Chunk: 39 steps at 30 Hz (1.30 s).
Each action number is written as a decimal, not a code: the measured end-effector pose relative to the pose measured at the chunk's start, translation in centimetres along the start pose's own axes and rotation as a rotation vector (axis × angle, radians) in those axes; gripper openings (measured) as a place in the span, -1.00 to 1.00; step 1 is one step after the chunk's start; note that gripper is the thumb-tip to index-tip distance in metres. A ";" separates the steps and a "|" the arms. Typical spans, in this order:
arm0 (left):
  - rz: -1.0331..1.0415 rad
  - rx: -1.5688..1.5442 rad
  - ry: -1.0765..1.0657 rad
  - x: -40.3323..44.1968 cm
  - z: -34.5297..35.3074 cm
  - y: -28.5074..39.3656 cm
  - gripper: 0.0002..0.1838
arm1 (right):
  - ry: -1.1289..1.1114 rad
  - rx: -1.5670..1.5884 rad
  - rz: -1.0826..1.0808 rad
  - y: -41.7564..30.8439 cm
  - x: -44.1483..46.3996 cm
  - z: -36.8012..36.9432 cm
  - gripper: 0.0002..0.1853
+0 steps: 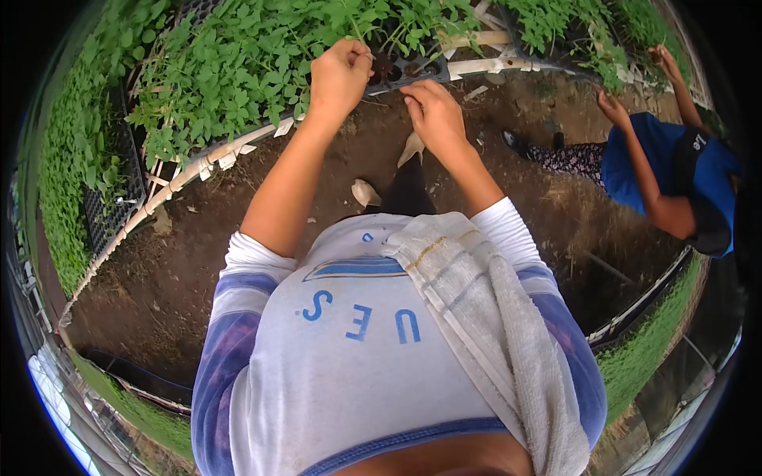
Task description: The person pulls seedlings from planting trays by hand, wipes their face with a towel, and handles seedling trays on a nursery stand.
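Note:
My left hand (340, 78) is closed in a pinch on the thin stem of a green seedling (361, 30), just above the seedling tray. Beside it, my right hand (438, 119) is at the front edge of the black cell tray (414, 74), fingers curled and fingertips by the rim; whether they hold anything is too small to make out. Several dark cells show between the two hands, some with brown soil. Leafy seedlings (238, 71) fill the trays to the left.
A pale wooden rail (202, 163) borders the bench front. On the right, a co-worker in a blue shirt (647, 163) reaches toward other seedlings (556, 28). Bare soil (262, 190) forms the path underfoot. A towel (468, 278) hangs over my shirt.

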<state>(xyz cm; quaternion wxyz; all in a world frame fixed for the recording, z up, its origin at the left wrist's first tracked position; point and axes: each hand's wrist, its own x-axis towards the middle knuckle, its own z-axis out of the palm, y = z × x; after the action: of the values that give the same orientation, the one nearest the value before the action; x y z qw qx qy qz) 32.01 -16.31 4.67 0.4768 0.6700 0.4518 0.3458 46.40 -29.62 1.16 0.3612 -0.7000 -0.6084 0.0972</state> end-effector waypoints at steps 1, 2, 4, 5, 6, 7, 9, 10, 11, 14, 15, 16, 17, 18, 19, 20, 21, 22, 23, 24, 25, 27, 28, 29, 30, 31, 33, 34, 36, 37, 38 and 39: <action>0.029 -0.014 -0.001 -0.1 0.0 0.6 -0.87 | 0.005 0.003 0.016 0.0 0.0 0.1 -0.82; 0.028 -0.015 -0.001 -0.1 0.1 0.5 -0.87 | 0.010 0.006 0.031 0.0 0.0 0.1 -0.82; 0.035 -0.036 -0.009 0.1 0.3 0.5 -0.87 | 0.015 -0.002 0.025 0.3 -0.1 0.2 -0.82; 0.036 -0.038 -0.008 0.3 0.6 0.2 -0.87 | 0.020 -0.010 0.018 0.5 -0.2 0.3 -0.82; 0.022 0.033 -0.026 0.3 0.9 -0.2 -0.87 | 0.021 -0.011 0.017 0.6 -0.3 0.2 -0.82; 0.007 0.103 -0.044 0.4 1.2 -0.8 -0.87 | 0.000 -0.016 0.026 0.7 -0.4 0.1 -0.80; -0.007 0.178 -0.073 0.7 1.9 -2.0 -0.86 | -0.022 -0.025 0.037 0.9 -0.6 0.1 -0.78; -0.021 0.256 -0.102 0.6 2.2 -2.1 -0.84 | -0.018 -0.027 0.003 0.9 -0.6 0.1 -0.74; 0.037 0.338 -0.091 0.5 2.5 -2.3 -0.83 | -0.014 -0.029 -0.030 1.0 -0.6 0.1 -0.70; 0.066 0.427 -0.087 -0.1 2.2 -1.9 -0.82 | -0.061 -0.083 -0.102 0.5 0.1 0.1 -0.58; 0.113 0.449 -0.081 -0.4 2.0 -2.7 -0.82 | -0.083 -0.139 -0.123 0.2 0.3 0.2 -0.51; 0.115 0.447 -0.081 -0.9 1.6 -2.6 -0.82 | -0.082 -0.141 -0.123 0.2 0.5 0.4 -0.51; 0.012 0.378 -0.206 -2.1 1.0 -2.3 -0.82 | -0.115 -0.197 -0.124 0.2 0.8 0.7 -0.50; -0.092 0.308 -0.330 -3.3 0.3 -2.0 -0.82 | -0.148 -0.251 -0.125 0.4 1.1 1.0 -0.50; -0.283 0.214 -0.433 -4.5 -0.4 -1.7 -0.82 | -0.133 -0.274 -0.159 0.9 1.2 1.3 -0.54; -0.474 0.115 -0.532 -5.5 -1.1 -1.6 -0.81 | -0.134 -0.274 -0.161 1.1 1.3 1.4 -0.54; -0.474 0.113 -0.529 -6.3 -1.8 -2.8 -0.81 | -0.149 -0.292 -0.161 1.3 1.5 1.5 -0.56; -0.648 -0.161 -0.457 -7.3 -2.5 -5.0 -0.78 | -0.164 -0.309 -0.163 1.3 1.7 1.5 -0.58; -0.812 -0.440 -0.375 -8.0 -3.1 -6.8 -0.73 | -0.165 -0.310 -0.172 1.0 1.9 1.4 -0.58; -0.807 -0.446 -0.370 -8.3 -3.7 -8.1 -0.73 | -0.116 -0.322 -0.207 0.6 2.0 1.2 -0.59; -0.807 -0.711 -0.173 -8.5 -4.2 -9.2 -0.71 | -0.069 -0.335 -0.243 0.3 2.2 1.1 -0.60; -0.763 -1.066 0.117 -8.1 -5.5 -9.7 -0.70 | -0.081 -0.399 -0.299 1.2 2.4 1.5 -0.59; -0.753 -1.148 0.189 -7.5 -6.1 -9.7 -0.73 | -0.089 -0.456 -0.350 1.5 2.8 1.6 -0.59; -0.736 -1.133 0.221 -7.1 -6.3 -9.6 -0.75 | -0.095 -0.457 -0.365 1.8 3.1 1.7 -0.59; -0.719 -1.115 0.254 -6.6 -6.6 -9.6 -0.77 | -0.090 -0.437 -0.368 2.1 3.5 1.9 -0.59; -0.711 -1.122 0.267 -6.0 -6.8 -9.5 -0.77 | -0.084 -0.416 -0.370 2.1 4.0 1.9 -0.60; -0.649 -1.116 0.265 -4.8 -6.8 -9.2 -0.81 | -0.066 -0.419 -0.390 2.1 5.2 1.9 -0.61; -0.646 -1.119 0.270 -4.4 -6.6 -9.0 -0.81 | -0.044 -0.424 -0.396 2.2 5.8 1.9 -0.62; -0.606 -1.144 0.278 -3.9 -6.2 -8.5 -0.83 | -0.034 -0.402 -0.397 2.6 6.2 2.3 -0.65; -0.630 -1.133 0.285 -3.8 -6.1 -8.6 -0.80 | -0.063 -0.411 -0.376 2.5 6.3 2.3 -0.65; -0.622 -1.134 0.283 -3.8 -6.0 -8.8 -0.80 | -0.090 -0.421 -0.355 2.4 6.5 2.3 -0.66; -0.672 -1.136 0.304 -4.0 -5.8 -8.9 -0.78 | -0.116 -0.430 -0.331 2.2 6.4 2.3 -0.63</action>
<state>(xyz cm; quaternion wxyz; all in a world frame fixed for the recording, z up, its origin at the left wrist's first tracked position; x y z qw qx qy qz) 22.94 -16.94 -2.19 0.7677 0.0827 0.4457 0.4529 48.29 -22.85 0.09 0.1798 -0.6449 -0.7408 -0.0548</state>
